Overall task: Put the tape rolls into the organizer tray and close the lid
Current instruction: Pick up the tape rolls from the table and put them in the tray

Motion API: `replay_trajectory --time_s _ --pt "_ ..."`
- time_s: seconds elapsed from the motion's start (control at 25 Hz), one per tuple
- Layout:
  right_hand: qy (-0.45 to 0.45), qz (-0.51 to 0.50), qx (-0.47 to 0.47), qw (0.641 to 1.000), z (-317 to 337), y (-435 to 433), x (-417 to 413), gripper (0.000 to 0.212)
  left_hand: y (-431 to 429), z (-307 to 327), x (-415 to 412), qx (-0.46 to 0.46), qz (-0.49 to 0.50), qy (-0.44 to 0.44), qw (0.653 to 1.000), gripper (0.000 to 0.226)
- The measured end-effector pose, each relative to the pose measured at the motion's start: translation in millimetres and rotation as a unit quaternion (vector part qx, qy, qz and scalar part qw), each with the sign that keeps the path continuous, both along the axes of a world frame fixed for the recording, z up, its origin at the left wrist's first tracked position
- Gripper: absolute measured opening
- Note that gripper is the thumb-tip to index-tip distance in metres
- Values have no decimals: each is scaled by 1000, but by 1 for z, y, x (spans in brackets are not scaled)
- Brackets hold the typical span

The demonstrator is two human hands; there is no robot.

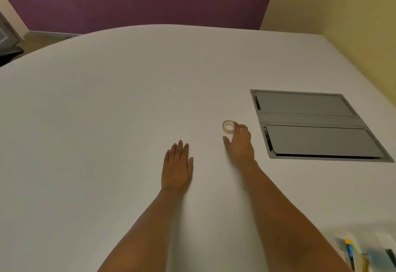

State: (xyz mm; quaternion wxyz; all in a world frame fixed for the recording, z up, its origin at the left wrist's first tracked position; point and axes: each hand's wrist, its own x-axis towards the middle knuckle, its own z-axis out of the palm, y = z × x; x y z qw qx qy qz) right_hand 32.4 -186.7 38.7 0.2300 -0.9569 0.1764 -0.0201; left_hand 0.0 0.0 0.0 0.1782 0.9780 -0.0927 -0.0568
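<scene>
A small clear tape roll [228, 125] lies flat on the white table [107, 121], right of centre. My right hand [240, 143] reaches over to it, fingertips touching the roll's right side and thumb spread apart below it; the roll still rests on the table. My left hand [177, 164] lies flat on the table, palm down, fingers together, holding nothing. At the bottom right corner a translucent container [368, 254] with coloured items shows only in part; whether it is the organizer tray I cannot tell.
A grey metal cable hatch [315, 120] with two shut flaps is set flush into the table to the right of my right hand. A yellow wall stands at the right, a purple wall beyond the table's far edge.
</scene>
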Motion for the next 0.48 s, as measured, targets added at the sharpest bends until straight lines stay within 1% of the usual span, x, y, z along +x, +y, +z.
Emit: replay_trajectory --time_s 0.08,0.2,0.28,0.4,0.48 --pt "2 -10 21 1000 -4 -3 12 65 -3 -5 9 -6 10 -25 1000 53" --pt "14 3 -2 1000 -10 -5 24 69 -4 -12 14 -16 14 -41 999 53" --pt "24 16 -38 999 -13 -2 27 65 -4 -15 12 -13 13 -44 999 53" --pt "45 49 -96 993 -9 2 30 51 -3 -16 12 -5 14 -43 999 53" --pt "43 51 -88 994 -4 2 30 44 -4 -16 11 0 14 -44 999 53"
